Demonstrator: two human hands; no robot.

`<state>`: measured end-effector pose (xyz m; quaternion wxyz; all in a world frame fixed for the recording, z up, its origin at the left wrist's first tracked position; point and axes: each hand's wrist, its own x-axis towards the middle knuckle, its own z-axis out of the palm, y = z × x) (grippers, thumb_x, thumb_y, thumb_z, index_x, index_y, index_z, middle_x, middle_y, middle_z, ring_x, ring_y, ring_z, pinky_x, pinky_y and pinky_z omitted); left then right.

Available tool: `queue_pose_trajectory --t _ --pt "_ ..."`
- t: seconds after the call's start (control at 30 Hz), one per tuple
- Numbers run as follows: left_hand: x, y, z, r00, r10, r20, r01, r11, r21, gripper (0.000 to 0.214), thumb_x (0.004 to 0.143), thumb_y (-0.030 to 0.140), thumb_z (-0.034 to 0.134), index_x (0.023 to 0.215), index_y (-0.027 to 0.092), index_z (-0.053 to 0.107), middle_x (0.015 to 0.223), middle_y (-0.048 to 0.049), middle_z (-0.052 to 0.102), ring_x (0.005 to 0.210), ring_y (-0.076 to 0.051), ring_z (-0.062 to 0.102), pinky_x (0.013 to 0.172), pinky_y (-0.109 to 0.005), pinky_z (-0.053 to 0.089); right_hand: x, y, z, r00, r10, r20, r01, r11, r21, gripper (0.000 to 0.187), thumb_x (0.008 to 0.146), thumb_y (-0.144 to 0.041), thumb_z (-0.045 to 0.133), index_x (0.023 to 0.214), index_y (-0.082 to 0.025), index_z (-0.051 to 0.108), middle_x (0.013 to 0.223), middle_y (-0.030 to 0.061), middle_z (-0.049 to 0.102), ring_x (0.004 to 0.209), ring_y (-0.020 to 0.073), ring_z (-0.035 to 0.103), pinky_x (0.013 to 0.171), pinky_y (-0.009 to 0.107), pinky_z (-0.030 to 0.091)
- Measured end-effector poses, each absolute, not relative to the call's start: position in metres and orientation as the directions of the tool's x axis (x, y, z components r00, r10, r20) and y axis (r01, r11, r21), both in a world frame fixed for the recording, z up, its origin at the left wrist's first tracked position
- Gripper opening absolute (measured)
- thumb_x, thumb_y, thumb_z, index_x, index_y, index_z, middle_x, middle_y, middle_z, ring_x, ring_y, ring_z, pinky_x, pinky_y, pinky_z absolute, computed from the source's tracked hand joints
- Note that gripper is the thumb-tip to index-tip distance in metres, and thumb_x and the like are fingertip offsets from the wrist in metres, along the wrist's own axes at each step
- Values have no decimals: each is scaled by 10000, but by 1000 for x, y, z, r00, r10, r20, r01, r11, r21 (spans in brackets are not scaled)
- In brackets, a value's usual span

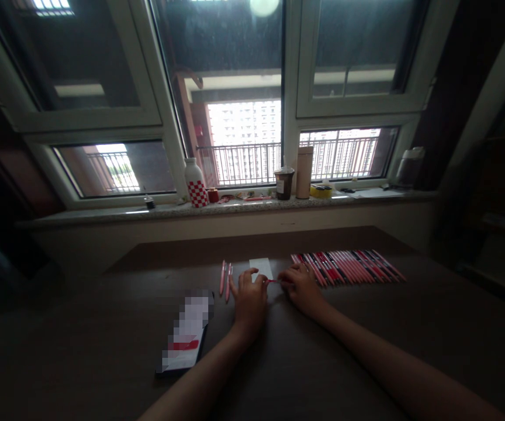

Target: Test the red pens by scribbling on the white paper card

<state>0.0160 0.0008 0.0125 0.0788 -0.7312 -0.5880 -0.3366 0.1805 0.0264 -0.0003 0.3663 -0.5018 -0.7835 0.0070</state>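
Both my hands rest on a dark brown table point(322, 351) and pinch one pink pen point(272, 282) between them. My left hand point(249, 299) grips its left end, fingers curled. My right hand point(301, 287) holds its right end, fingers closed. A small white paper slip point(261, 266) lies just behind the pen. Two pink pens point(225, 279) lie side by side to the left of my left hand. A long row of several pink, red and dark pens point(349, 266) lies to the right of my right hand.
A dark phone point(186, 334) lies on the table at the left. The windowsill point(235, 206) behind holds a red-checked bottle point(196, 182), a dark cup point(284, 182), a tall tumbler point(304, 172) and a yellow tape roll point(321, 190).
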Motion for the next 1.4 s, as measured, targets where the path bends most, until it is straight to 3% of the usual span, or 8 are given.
queue_pose_trajectory --t 0.17,0.6,1.0,1.4 --pt "16 0 13 86 806 585 911 -301 282 238 907 291 427 895 223 655 1174 -72 583 1145 -229 498 1095 -556 165 181 27 -1 -238 783 575 777 509 -371 153 818 -139 564 887 -240 658 926 23 688 1009 232 496 991 440 241" --pt "16 1 12 39 819 573 915 -260 309 243 905 241 407 980 218 636 1177 -76 577 1139 -229 496 1097 -546 176 182 30 -5 -181 805 565 829 434 -352 156 821 -153 557 903 -246 651 930 30 687 1032 247 494 1017 493 171" --pt "20 0 7 210 805 554 928 -343 146 115 834 268 537 870 213 632 1231 -88 541 1227 -262 427 1097 -633 90 183 31 -5 -112 802 587 831 400 -387 146 821 -155 551 881 -242 653 920 30 698 1027 264 490 964 465 227" --pt "20 1 6 203 820 535 937 -322 137 128 826 285 551 867 205 641 1236 -94 541 1226 -265 431 1101 -641 80 183 31 -7 -127 817 563 841 390 -376 156 824 -162 559 907 -246 660 941 23 700 1043 256 481 990 465 201"
